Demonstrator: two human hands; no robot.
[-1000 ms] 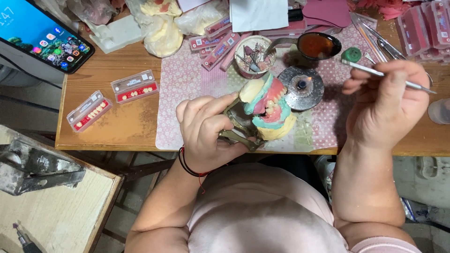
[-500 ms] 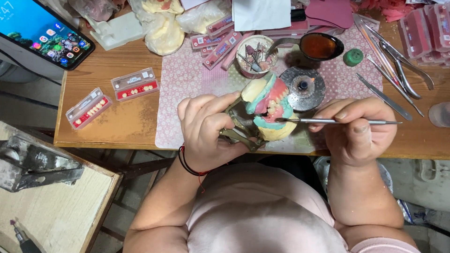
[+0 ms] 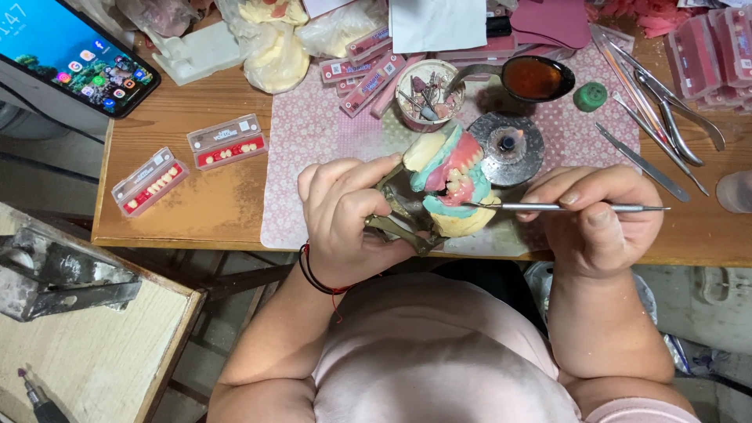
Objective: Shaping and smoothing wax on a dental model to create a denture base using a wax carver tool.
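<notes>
My left hand [image 3: 345,215] grips a brass articulator [image 3: 395,219] that carries a denture model [image 3: 453,182] of cream plaster, teal base and pink wax with teeth. My right hand [image 3: 599,223] holds a thin metal wax instrument [image 3: 564,207] level, its tip touching the lower side of the pink wax on the model. Both hands hover over the front edge of a pink patterned mat [image 3: 313,149] on a wooden table [image 3: 196,204].
A small burner with a round metal base [image 3: 505,147] stands right behind the model. A cup of burs [image 3: 427,92], a spoon of amber liquid [image 3: 536,77], several metal tools [image 3: 650,94], two trays of teeth [image 3: 225,142] and a phone [image 3: 70,55] lie around.
My right hand came down from the upper right, away from the burner, and brought the instrument's tip to the wax on the model. My left hand has kept still.
</notes>
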